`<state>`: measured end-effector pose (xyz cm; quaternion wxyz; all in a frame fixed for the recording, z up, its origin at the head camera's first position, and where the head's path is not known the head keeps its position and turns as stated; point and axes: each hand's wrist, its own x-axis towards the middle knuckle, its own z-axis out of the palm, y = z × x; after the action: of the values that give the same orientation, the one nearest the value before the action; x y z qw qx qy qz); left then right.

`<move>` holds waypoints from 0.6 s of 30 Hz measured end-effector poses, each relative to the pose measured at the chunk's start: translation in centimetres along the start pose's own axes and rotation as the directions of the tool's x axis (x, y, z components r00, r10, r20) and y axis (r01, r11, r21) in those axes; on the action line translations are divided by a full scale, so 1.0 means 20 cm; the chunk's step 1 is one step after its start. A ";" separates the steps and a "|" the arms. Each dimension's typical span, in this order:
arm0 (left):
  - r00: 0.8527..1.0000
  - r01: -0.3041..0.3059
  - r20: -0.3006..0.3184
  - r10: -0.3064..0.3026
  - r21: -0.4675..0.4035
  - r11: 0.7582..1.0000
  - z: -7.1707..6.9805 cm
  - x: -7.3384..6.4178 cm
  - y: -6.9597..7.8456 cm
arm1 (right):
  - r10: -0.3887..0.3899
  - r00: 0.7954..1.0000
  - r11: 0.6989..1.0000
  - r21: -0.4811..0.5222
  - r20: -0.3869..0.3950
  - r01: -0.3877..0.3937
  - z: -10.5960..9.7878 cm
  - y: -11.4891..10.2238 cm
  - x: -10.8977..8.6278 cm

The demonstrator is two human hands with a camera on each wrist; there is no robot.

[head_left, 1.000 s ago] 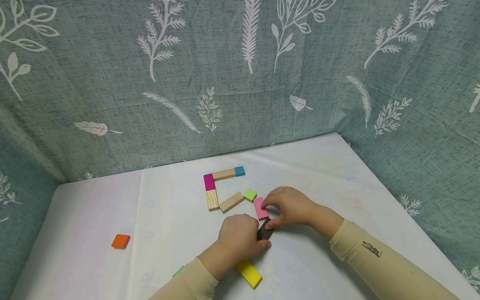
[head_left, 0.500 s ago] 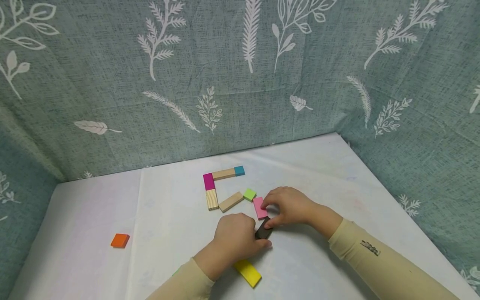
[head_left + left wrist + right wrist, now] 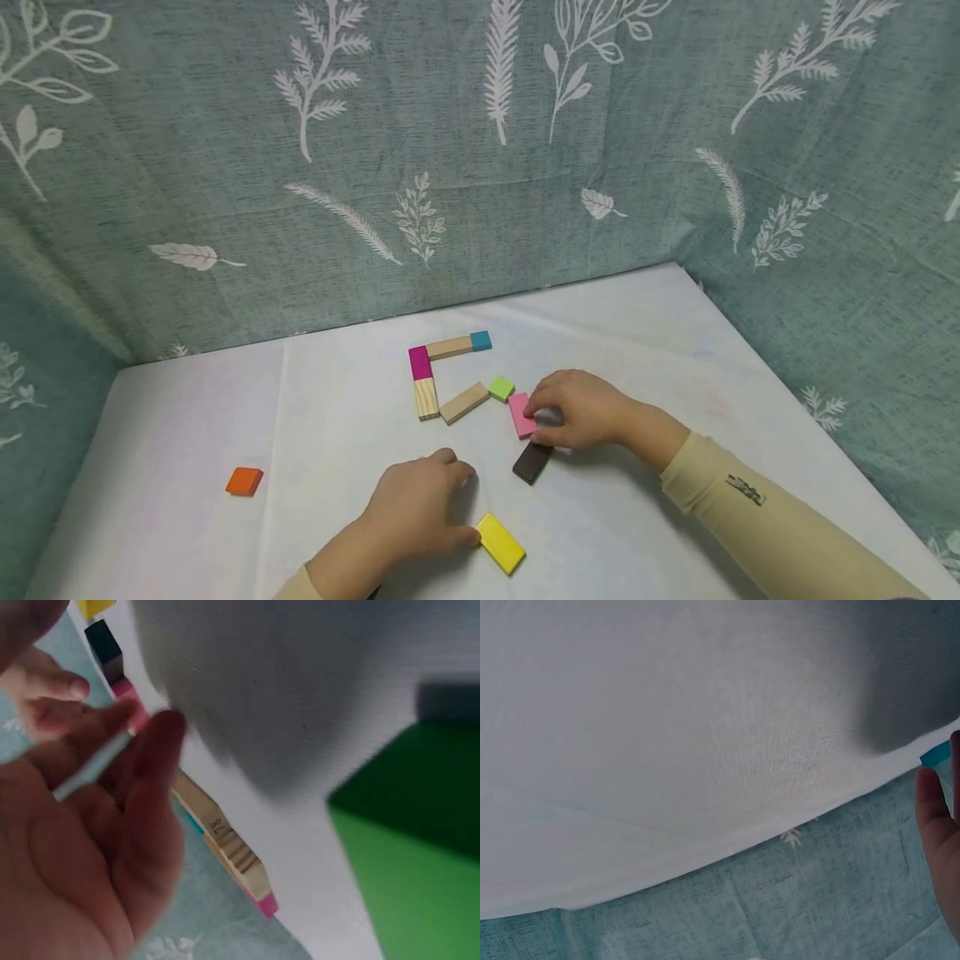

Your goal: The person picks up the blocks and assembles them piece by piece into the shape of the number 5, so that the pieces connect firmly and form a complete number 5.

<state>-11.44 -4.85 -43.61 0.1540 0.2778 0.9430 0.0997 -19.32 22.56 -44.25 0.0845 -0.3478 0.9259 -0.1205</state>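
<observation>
In the head view my left hand [image 3: 420, 508] is low over the cloth, fingers spread and holding nothing. Its thumb tip is at the left edge of a yellow block [image 3: 501, 543]; whether they touch I cannot tell. My right hand [image 3: 581, 408] rests its fingertips on a pink block [image 3: 522, 415], and its thumb lies at the upper end of a dark brown block [image 3: 532, 462]. The dark block lies just below the pink one. Up close in the left wrist view is a green block [image 3: 420, 847], hidden in the head view.
Beyond the hands, a lime block [image 3: 501, 388], a plain wooden block [image 3: 464, 403], a striped wooden block [image 3: 426, 399], a magenta block [image 3: 420, 363], another wooden block [image 3: 449, 347] and a blue block [image 3: 481, 341] form a bent line. An orange block [image 3: 243, 481] lies far left.
My left hand has let go of the dark block and moved left and toward me, fingers opening. The dark and yellow blocks now show fully. The right hand has hardly moved.
</observation>
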 end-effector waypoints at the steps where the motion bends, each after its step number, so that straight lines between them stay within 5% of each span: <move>1: 0.999 -0.037 0.009 0.037 -0.014 0.999 0.00 -0.01 -0.01 | -0.003 1.000 1.000 0.000 -0.007 0.003 0.00 0.00 0.00; 8: 0.980 -0.192 0.042 0.197 -0.095 0.977 0.03 0.02 -0.04 | 0.041 0.997 0.999 0.008 -0.059 -0.040 -0.03 0.02 -0.04; 18: 0.974 -0.214 0.049 0.220 -0.105 0.971 0.05 0.05 -0.03 | 0.068 0.992 0.998 0.026 -0.109 -0.065 -0.02 0.08 -0.11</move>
<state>-12.20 -4.69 -44.89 0.1840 0.3741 0.8957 0.1543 -18.76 25.28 -44.18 0.0414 -0.3088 0.9388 -0.1470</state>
